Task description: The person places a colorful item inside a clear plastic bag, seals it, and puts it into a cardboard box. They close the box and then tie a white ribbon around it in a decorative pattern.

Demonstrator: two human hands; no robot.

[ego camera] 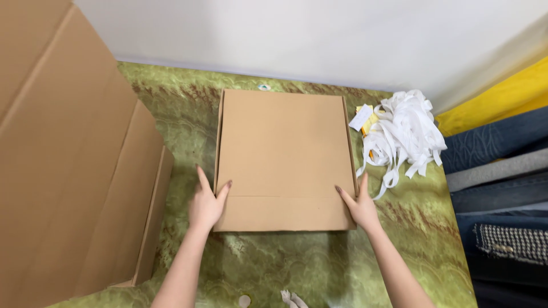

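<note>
A flat brown cardboard box [284, 157] lies closed in the middle of a green patterned cloth [285, 262], its lid facing up. The person's two hands are well apart, one on each near corner of the box. The left hand [206, 205] presses against the corner at about 7 o'clock from the box's centre, thumb laid on the lid and fingers spread along the side wall. The right hand [359, 206] mirrors it at about 5 o'clock, thumb on the lid and index finger pointing up along the right edge. Neither hand is closed around the box; both rest open against it.

At 9 o'clock from the box, a large open cardboard carton [68, 159] stands with its flaps raised, just beside the left hand. At 2 o'clock, a heap of white paper strips [405, 134] lies on the cloth, near the box's far right corner, with a small yellow item [368, 121] partly under it. At 3 o'clock, folded fabrics [502, 171] in yellow, blue and grey are stacked at the cloth's edge.
</note>
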